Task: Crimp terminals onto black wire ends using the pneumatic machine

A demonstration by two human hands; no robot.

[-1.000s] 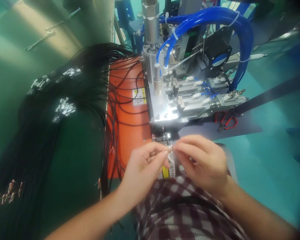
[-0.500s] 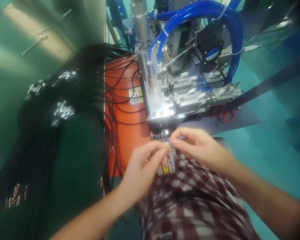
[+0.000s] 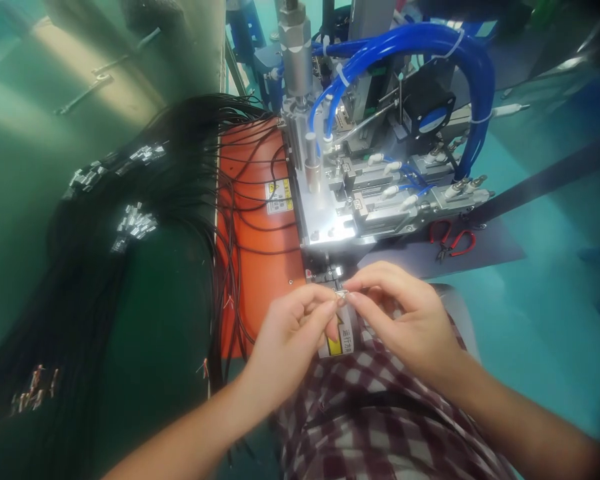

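My left hand point(image 3: 291, 328) is closed in a pinch, thumb against forefinger, on thin wire ends point(image 3: 342, 293) that look pale and coppery. From the right, my right hand point(image 3: 413, 313) pinches the same wire ends between thumb and fingertips. Only a short bit of them shows between the two hands; the rest is hidden by my fingers. Both hands are just in front of the near end of a metal machine point(image 3: 325, 217) with clamps and air cylinders. A label with a yellow mark point(image 3: 336, 343) sits below my fingertips.
Black cables point(image 3: 180, 140) drape over an orange plate point(image 3: 260, 293) left of the machine. Several have shiny metal ends point(image 3: 135, 223); others show bare copper point(image 3: 35, 393). Thick blue hoses point(image 3: 475, 73) arch above the machine. Red-handled pliers point(image 3: 451, 243) lie on a grey surface at right.
My right hand has turned, its thumb now lower and pinching the wire ends. My left hand keeps its pinch. The whole view has shifted slightly, with the machine appearing lower and further right.
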